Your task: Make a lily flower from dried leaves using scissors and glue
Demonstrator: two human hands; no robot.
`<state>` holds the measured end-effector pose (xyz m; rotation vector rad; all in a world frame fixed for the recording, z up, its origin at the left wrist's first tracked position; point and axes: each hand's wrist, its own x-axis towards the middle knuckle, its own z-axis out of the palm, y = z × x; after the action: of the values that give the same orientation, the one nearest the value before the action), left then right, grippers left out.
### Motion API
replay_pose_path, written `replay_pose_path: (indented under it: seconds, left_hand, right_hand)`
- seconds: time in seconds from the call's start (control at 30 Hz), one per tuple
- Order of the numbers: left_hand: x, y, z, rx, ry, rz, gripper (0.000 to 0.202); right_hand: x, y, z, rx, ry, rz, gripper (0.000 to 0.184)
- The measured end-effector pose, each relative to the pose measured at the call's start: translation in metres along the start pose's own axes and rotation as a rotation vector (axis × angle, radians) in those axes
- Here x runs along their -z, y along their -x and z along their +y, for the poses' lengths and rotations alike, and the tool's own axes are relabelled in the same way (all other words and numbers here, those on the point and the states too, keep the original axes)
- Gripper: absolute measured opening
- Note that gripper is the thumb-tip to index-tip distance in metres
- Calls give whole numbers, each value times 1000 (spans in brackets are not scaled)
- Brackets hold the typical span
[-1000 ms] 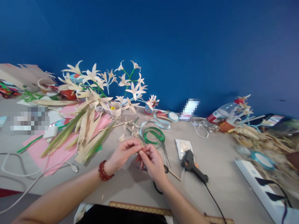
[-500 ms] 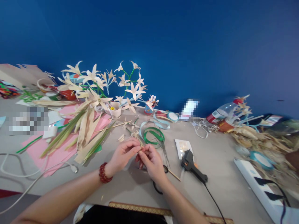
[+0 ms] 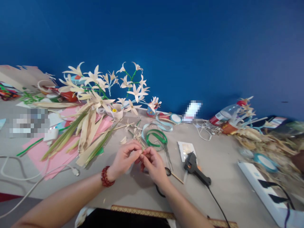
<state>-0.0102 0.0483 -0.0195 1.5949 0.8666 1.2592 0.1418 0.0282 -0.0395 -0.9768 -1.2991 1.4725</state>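
My left hand (image 3: 128, 157) and my right hand (image 3: 153, 164) meet over the table, fingertips pinched together. Between them is a small pale-green piece (image 3: 142, 149), mostly hidden by the fingers. Just beyond lie small cream flowers (image 3: 137, 134) and a loop of green ribbon (image 3: 163, 136), with pale blue ribbon (image 3: 167, 127) behind. A pair of scissors (image 3: 168, 171) lies partly under my right hand, next to a thin wooden stick (image 3: 177, 178). Further right rests a black glue gun (image 3: 197, 171) by a white packet (image 3: 186, 150).
Cream husk flowers (image 3: 101, 102) stand in a white cup (image 3: 117, 111) before the blue wall. Corn husks (image 3: 84, 133) cover pink paper (image 3: 35, 158) at left. A plastic bottle (image 3: 223, 114), husk pile (image 3: 261, 141) and white power strip (image 3: 256, 186) are at right.
Both hands stay in nearly the same place. The fingers have shifted slightly around the small piece, with the right fingertips curled a little more inward.
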Motion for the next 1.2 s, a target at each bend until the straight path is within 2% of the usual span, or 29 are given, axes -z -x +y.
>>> replay_pose_path:
  seconds: [0.1, 0.17, 0.33, 0.7, 0.97, 1.2]
  left_hand:
    - [0, 0, 1, -27, -62, 1, 15]
    - [0, -1, 1, -34, -79, -19, 15]
    - [0, -2, 2, -25, -56, -77, 17]
    - [4, -4, 9, -70, -133, -171, 19]
    - [3, -2, 12, -118, -174, -192, 17]
    - [2, 1, 12, -147, -207, -179, 16]
  right_hand:
    - [10, -2, -11, 62, 232, -18, 20]
    - [17, -3, -20, 102, 288, -2, 18]
    - [26, -6, -27, 55, 142, 6, 21]
    - [27, -7, -20, 68, 106, 23, 16]
    - [25, -7, -21, 56, 50, 8, 18]
    - [22, -6, -20, 164, 137, 67, 13]
